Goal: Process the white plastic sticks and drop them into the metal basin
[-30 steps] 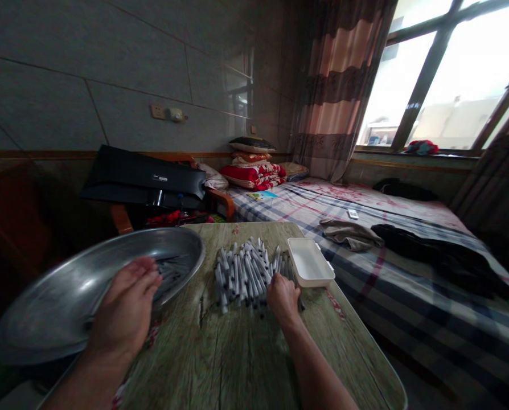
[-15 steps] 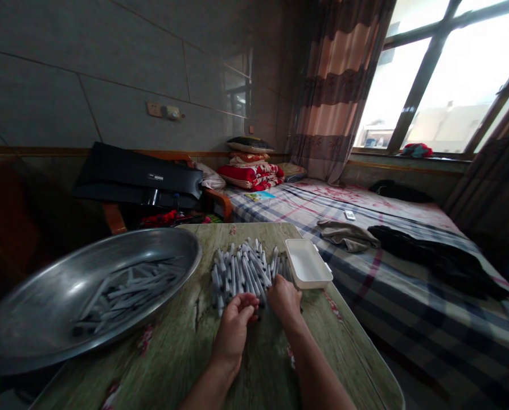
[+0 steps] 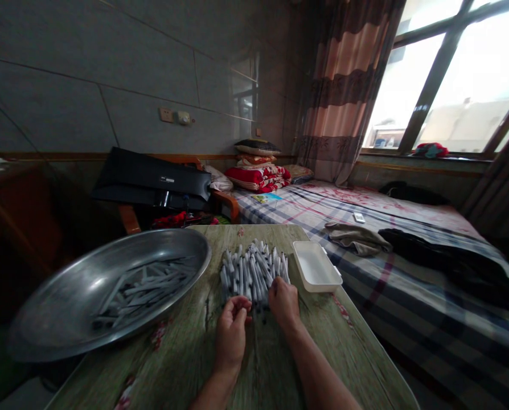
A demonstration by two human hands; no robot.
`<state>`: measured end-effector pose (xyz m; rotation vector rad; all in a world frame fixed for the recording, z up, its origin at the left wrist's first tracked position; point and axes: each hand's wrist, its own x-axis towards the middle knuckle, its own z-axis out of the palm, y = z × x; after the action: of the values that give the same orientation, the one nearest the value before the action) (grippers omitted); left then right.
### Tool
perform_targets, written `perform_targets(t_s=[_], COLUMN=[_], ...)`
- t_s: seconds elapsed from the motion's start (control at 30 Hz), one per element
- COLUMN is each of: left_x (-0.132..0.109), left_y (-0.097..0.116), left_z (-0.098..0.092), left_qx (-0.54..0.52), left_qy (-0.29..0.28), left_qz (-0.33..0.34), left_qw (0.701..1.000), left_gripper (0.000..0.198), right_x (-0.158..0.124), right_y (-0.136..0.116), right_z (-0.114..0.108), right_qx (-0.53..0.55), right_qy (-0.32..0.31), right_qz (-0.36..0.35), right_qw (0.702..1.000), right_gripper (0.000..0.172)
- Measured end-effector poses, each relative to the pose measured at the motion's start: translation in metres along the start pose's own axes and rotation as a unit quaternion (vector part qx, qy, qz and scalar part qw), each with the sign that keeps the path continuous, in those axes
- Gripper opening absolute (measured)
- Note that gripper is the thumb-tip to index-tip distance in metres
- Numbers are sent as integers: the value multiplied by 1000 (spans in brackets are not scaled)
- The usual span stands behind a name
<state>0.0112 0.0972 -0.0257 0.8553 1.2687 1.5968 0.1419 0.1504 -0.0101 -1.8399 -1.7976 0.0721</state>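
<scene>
A pile of pale, translucent pens (image 3: 254,270) with dark tips lies on the wood-patterned table (image 3: 254,370), mostly pointing away from me. At the near left edge of the pile is my left hand (image 3: 232,324), its fingers curled in toward the thumb; whether anything is between them I cannot make out. My right hand (image 3: 284,302) is closed at the near right side of the pile, touching the pens, with its fingertips partly hidden. To the right of the pile stands an open white plastic box (image 3: 316,267) with nothing visible in it.
A large oval metal basin (image 3: 62,285) on the left holds more pens. Beyond the table is a bed with a checked sheet (image 3: 365,285), carrying dark clothes (image 3: 438,256) and a folded red quilt (image 3: 258,177). A black monitor (image 3: 156,179) lies tilted on a wooden seat behind.
The view has swung slightly left, so everything sits further right. The pens at the pile's right side now stand closer together beside my right hand. My left hand has drawn slightly away from my right.
</scene>
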Motion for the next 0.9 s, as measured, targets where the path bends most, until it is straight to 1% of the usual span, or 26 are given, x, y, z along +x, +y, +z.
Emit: perform_targets(t_s=[0.17,0.27,0.3,0.37,0.43,0.47,0.53,0.6,0.67,0.7,0.77,0.8,0.83,0.87,0.9], left_x=[0,2,2,3,2,1,-1,-2,-2,-2,-2,-3,-3,-4,-4], left_y=[-1,-1,-1,-1,0,0,0,0,2,4,8,10,13,16,18], left_z=[-2,-4,-5,-7,-8,-8,-6,-5,-3,-3,-4,-5,-6,-7,-9], left_qx=[18,40,59,118,199,243,327,393,433,444,455,454,449,439,424], left_qy=[-12,-25,-27,-22,-14,-13,-14,-8,11,12,-14,-33,-50,-58,-59], left_qz=[25,41,61,140,244,288,339,359,369,374,373,365,355,346,337], left_qw=[999,998,996,983,949,926,882,846,822,814,809,812,818,827,838], left_gripper=[20,21,22,26,32,36,40,41,42,41,35,30,26,26,26], right_x=[-6,-11,-13,-17,-20,-21,-20,-19,-16,-16,-15,-14,-14,-13,-11], right_y=[-7,-14,-16,-22,-27,-30,-33,-34,-34,-34,-34,-33,-33,-31,-30], right_z=[2,-1,-3,-8,-12,-14,-17,-20,-25,-28,-34,-36,-37,-37,-36], right_qx=[59,151,196,300,416,477,592,683,750,772,798,803,807,809,807], right_qy=[67,80,73,43,-4,-38,-102,-144,-178,-203,-260,-280,-285,-268,-235], right_qz=[-52,-89,-104,-122,-100,-78,-27,3,7,2,-3,1,8,19,32], right_qw=[995,981,972,945,904,874,799,716,637,602,544,525,518,523,541], right_gripper=[19,16,15,13,13,14,18,21,24,25,28,29,29,27,25])
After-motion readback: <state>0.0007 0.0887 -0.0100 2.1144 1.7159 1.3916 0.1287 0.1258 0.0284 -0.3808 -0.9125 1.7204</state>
